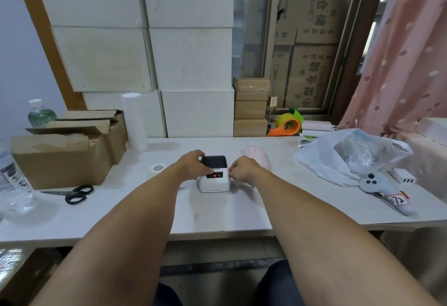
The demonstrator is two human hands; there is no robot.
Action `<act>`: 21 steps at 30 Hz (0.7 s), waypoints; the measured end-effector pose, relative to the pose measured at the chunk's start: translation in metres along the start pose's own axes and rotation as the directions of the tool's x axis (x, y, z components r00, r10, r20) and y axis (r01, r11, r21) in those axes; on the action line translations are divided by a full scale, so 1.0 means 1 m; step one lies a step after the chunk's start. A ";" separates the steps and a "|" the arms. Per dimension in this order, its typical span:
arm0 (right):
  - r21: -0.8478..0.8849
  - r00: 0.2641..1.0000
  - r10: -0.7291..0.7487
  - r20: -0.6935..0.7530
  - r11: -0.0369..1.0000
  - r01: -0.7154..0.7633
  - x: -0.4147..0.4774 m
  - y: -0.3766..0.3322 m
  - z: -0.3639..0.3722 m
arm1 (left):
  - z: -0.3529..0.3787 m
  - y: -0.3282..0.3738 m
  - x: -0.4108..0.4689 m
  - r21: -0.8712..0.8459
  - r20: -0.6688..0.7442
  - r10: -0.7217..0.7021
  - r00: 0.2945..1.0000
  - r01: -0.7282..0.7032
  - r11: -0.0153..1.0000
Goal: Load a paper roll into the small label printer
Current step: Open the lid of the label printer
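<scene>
A small white label printer [214, 183] with a dark lid and a black panel showing a red light stands in the middle of the white table [242, 211]. My left hand [192, 164] grips its left side, fingers curled over the lid's left edge. My right hand [243, 169] presses against its right side with fingers bent. A pink object [256, 154], possibly a paper roll or pouch, lies just behind my right hand, partly hidden. A tall white roll [133, 122] stands upright at the back left.
Open cardboard boxes [63, 158] sit at the left with black scissors [77, 194] in front and water bottles [12, 180] at the left edge. A white plastic bag [343, 158], grey controller [377, 184] and tape dispenser [287, 125] are at the right. White boxes are stacked behind.
</scene>
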State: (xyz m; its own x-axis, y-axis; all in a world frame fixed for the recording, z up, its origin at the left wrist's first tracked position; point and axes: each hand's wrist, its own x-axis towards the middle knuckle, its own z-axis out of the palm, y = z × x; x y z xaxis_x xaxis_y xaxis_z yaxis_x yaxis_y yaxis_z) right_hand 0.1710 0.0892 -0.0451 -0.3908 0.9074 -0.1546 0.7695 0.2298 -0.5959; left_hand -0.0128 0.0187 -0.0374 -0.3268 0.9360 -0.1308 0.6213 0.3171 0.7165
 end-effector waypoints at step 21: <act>0.108 0.994 0.090 -0.060 0.991 -0.084 0.019 -0.002 0.006 | -0.001 -0.014 0.006 -0.032 -0.022 0.121 0.992 -0.121 0.992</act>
State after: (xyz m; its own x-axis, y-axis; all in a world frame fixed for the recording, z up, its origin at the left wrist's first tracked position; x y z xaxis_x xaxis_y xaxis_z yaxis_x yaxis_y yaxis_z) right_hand 0.1591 0.1036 -0.0519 -0.2884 0.9440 -0.1602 0.7406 0.1139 -0.6622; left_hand -0.0242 0.0195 -0.0479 -0.2649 0.9639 -0.0284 0.6332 0.1961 0.7487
